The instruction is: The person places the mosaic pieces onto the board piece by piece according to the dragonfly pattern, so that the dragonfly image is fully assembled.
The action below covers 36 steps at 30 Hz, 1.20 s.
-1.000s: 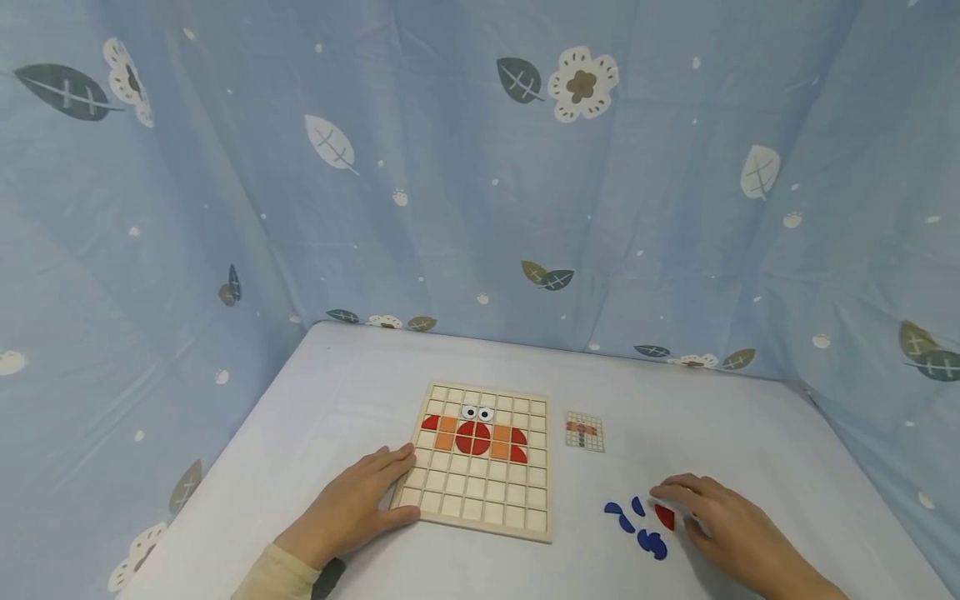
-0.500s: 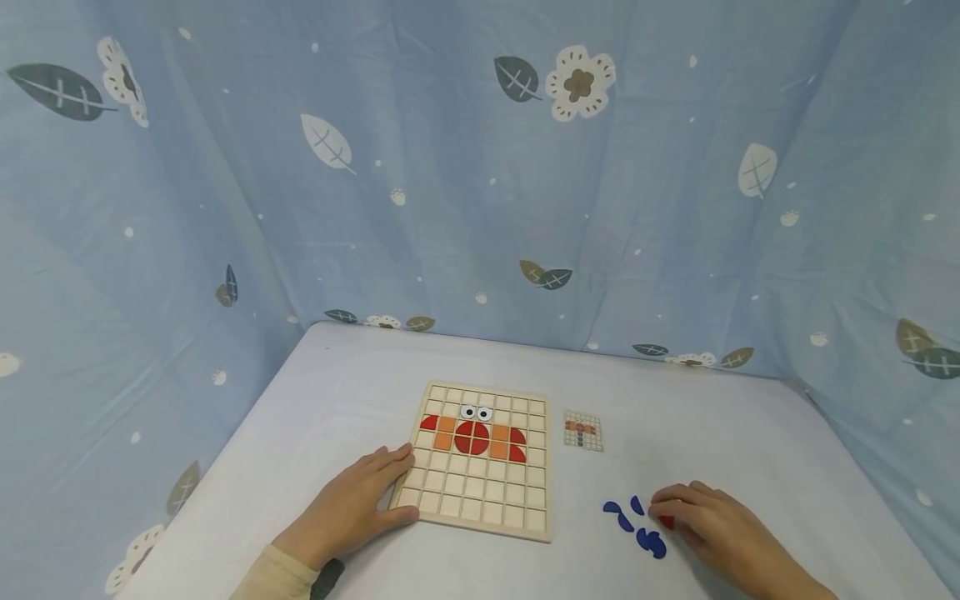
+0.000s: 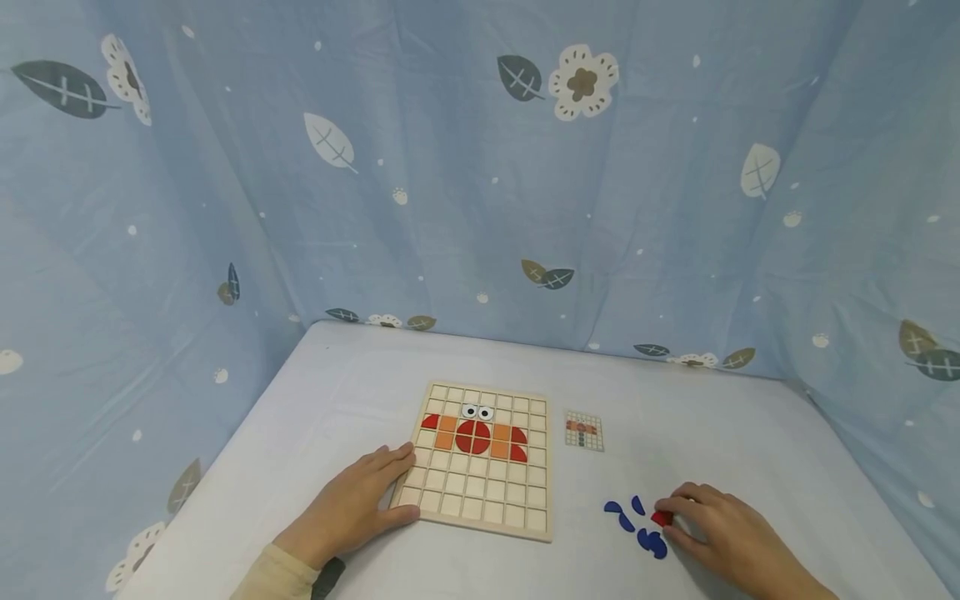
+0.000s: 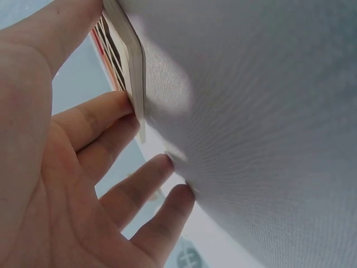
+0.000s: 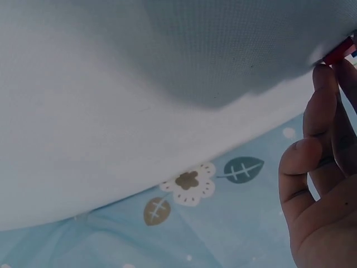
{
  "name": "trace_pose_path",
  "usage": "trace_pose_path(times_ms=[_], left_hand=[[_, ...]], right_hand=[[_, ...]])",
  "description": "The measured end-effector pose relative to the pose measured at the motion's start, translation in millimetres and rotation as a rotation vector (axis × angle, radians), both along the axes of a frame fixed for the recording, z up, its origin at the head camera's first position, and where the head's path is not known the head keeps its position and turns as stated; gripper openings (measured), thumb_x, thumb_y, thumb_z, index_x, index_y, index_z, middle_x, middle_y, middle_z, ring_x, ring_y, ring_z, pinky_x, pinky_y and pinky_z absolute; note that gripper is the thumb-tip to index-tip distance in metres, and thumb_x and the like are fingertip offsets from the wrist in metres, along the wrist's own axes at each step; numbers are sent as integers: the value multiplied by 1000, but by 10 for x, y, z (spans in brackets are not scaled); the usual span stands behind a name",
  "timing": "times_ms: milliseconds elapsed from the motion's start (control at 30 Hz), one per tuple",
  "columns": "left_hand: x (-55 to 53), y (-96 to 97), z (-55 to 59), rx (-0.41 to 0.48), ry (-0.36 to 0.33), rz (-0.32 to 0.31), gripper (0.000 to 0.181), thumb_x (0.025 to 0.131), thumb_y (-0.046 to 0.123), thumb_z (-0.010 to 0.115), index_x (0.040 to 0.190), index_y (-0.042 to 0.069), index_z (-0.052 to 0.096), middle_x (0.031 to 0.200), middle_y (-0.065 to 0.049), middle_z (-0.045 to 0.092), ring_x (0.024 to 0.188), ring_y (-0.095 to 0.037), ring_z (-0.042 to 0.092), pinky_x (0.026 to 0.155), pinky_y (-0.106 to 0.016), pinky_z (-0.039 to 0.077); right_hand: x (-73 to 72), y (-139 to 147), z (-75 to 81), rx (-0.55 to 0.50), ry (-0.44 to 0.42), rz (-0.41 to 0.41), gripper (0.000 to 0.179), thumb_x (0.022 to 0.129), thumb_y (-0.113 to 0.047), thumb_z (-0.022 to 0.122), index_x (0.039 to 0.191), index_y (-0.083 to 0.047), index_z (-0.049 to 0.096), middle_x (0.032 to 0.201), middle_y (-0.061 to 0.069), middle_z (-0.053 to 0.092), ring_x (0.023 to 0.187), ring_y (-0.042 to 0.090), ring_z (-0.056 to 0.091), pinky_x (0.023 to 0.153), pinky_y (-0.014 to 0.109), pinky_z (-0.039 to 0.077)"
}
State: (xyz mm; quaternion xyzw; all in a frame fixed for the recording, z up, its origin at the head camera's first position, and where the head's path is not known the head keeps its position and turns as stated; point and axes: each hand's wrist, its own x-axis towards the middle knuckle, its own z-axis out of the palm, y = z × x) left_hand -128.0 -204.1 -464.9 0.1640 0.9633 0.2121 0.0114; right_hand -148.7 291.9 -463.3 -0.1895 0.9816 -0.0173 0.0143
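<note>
A square wooden grid board [image 3: 472, 500] lies on the table with several flat pieces in its cells: red quarter-circles, orange squares and two eye pieces [image 3: 477, 412]. My left hand [image 3: 352, 508] rests at its near left corner, fingers against the left edge and thumb at the front edge. In the left wrist view the board's rim [image 4: 134, 61] touches the fingertips. To the right, my right hand [image 3: 727, 533] pinches a red quarter-circle piece [image 3: 662, 517] between thumb and fingers. That red piece [image 5: 338, 52] shows partly at the fingertips in the right wrist view.
Several blue curved pieces [image 3: 626, 522] lie just left of my right hand, some overlapping. A small pattern card [image 3: 584, 431] lies right of the board. A blue patterned curtain [image 3: 465, 208] surrounds the white table [image 3: 360, 358].
My right fingers have come together on the red piece, which was lying flat on the table. It has shifted slightly and turned. My left hand and the board stay put.
</note>
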Motion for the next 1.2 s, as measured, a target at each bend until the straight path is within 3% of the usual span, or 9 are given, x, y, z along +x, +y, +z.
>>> trace_pose_path(times_ms=[367,600,767,933,1200], left_hand=[[-10,-2,-14,3,-1,-4,78,88,56,72,145,5,55,154,-6,48,140,-39,44,113,-57,38],[-2,-3,-9,8,-6,4,78,88,55,73,145,5,56,154,-5,48,140,-39,44,114,-57,38],[0,-5,-3,0,-7,11,78,87,56,73,145,6,56,154,-5,48,141,-38,44,114,-56,38],[6,-9,17,-4,-3,11,79,87,57,72,145,6,56,154,-5,49,140,-38,44,113,-56,38],[22,-48,9,0,12,-21,78,89,59,69,145,6,55,154,-5,48,139,-37,46,111,-54,41]], right_hand=[[-9,1,16,1,-37,-26,28,74,-32,90,99,-30,78,90,-18,60,81,4,58,80,32,61],[-18,11,20,-4,-12,-4,28,74,-32,91,99,-31,78,89,-19,59,79,3,57,78,29,61],[-29,7,42,-28,24,21,28,74,-31,91,98,-33,77,94,-16,62,83,6,60,81,33,61],[-30,-50,99,-84,138,56,30,73,-29,92,99,-31,78,97,-11,65,85,9,64,81,36,62],[-93,-226,158,-245,437,253,43,65,-24,96,103,-28,78,100,-15,66,79,3,63,68,26,61]])
